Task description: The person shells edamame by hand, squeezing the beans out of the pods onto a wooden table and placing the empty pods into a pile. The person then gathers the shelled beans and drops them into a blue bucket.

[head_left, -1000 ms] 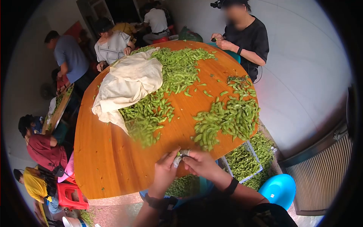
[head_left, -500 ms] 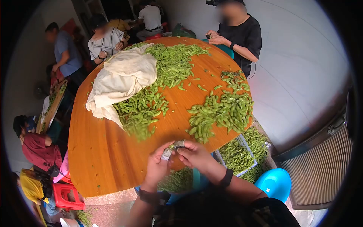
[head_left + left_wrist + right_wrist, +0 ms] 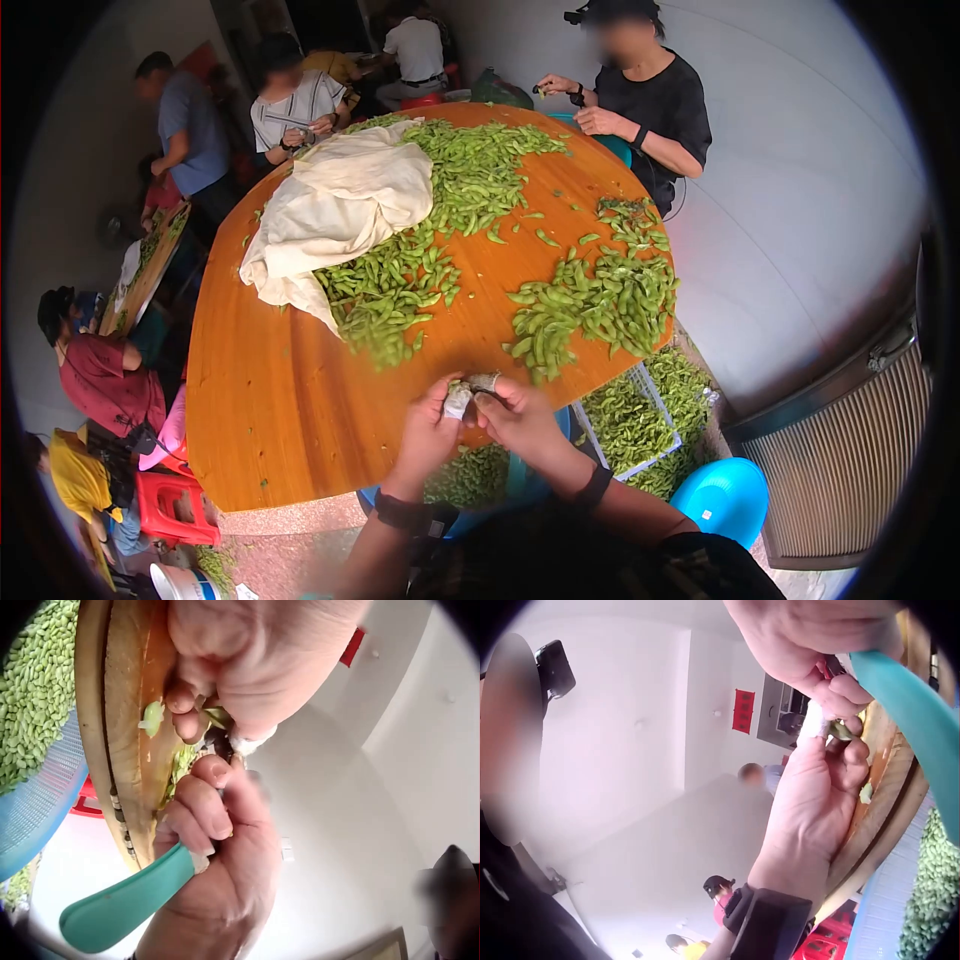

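My left hand [image 3: 430, 432], its thumb wrapped in white tape [image 3: 812, 724], pinches a green bean pod [image 3: 840, 732] at the table's near edge. Right beside it, my right hand [image 3: 525, 425] curls round the teal handle [image 3: 127, 900] of a small tool. The tool's working end is mostly hidden between the hands; a dark part shows by the pod. One right finger has a pale wrap [image 3: 483, 381]. Just beyond the left fingertips, a pale green shelled bean [image 3: 152, 718] shows against the wood.
On the wooden table [image 3: 270, 400] are bean pods [image 3: 600, 300] in heaps and a cream cloth [image 3: 340, 195]. Below its edge stands a blue mesh basket [image 3: 45, 825] of shelled beans. A crate [image 3: 655, 460] of pods and a blue basin [image 3: 725, 500] are at right. A person in black [image 3: 655, 110] sits opposite.
Both hands stay together over the table edge, with small finger shifts around the pod. The head view has swung slightly. The person opposite has moved one hand away from the other.
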Demonstrator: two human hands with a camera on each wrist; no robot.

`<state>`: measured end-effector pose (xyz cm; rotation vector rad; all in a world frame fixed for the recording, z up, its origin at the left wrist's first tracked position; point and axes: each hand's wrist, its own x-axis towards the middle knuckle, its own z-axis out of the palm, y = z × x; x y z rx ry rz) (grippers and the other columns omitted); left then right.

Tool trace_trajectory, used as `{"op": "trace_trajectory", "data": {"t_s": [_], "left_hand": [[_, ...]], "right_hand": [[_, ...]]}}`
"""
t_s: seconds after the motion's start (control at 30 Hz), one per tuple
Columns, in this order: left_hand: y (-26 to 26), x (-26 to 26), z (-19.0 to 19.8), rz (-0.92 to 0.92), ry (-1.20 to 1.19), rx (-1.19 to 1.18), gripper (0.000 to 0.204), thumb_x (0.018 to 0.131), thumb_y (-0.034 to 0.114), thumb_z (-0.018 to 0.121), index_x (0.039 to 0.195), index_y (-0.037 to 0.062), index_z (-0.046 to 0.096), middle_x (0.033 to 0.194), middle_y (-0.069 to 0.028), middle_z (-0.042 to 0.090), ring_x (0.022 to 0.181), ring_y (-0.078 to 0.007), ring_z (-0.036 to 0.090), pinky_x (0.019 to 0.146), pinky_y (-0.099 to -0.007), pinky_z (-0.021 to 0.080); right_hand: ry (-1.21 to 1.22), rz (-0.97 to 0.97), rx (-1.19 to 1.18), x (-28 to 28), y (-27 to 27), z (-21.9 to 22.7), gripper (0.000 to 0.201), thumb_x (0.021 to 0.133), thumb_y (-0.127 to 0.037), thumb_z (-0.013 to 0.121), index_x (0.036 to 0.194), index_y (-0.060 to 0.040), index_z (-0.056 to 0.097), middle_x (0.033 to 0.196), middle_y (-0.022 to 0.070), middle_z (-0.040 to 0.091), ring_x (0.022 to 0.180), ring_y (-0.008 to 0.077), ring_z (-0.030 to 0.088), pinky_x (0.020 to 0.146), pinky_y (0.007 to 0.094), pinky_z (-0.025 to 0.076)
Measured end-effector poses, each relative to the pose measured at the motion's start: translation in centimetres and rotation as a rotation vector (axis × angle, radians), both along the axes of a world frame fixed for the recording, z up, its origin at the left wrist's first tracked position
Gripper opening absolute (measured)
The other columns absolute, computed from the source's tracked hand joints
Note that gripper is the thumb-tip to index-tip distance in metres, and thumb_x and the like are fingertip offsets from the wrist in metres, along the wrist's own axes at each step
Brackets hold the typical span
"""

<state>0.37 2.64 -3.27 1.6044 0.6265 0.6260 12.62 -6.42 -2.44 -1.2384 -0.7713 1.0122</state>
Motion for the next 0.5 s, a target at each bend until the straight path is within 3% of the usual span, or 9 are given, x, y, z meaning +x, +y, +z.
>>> {"op": "trace_trajectory", "data": {"t_s": [0.1,0.33,0.5], "left_hand": [[0.3,-0.1,-0.9,0.063,-0.204,-0.184,0.027,0.097,0.011,0.046,0.121,0.0004,0.055,0.084,-0.0035,0.061,0.064,-0.0072,0.052,0.057,-0.0213,0.043],[0.3,-0.4,-0.9,0.036,-0.199,-0.168,0.026,0.097,0.011,0.044,0.117,-0.0009,0.055,0.082,-0.0033,0.059,0.063,-0.0081,0.049,0.057,-0.0222,0.042],[-0.4,0.0,0.6,0.159,-0.104,-0.364,0.022,0.094,0.004,0.042,0.109,-0.0017,0.058,0.082,-0.0037,0.059,0.065,-0.0078,0.05,0.055,-0.0194,0.039]], "right_hand": [[0.006,-0.023,0.023,0.0,-0.2,0.5,0.017,0.095,-0.005,0.053,0.108,-0.0021,0.063,0.073,-0.0018,0.057,0.064,0.0042,0.049,0.057,0.0215,0.042],[-0.181,-0.024,0.08,-0.5,-0.8,0.1,0.018,0.095,-0.006,0.054,0.11,-0.0031,0.062,0.074,-0.0019,0.058,0.065,0.0035,0.051,0.057,0.0213,0.043],[-0.105,-0.011,0.072,-0.9,-1.1,0.4,0.019,0.095,-0.007,0.055,0.112,-0.0045,0.063,0.073,-0.0031,0.057,0.064,0.0031,0.051,0.056,0.0203,0.042]]}}
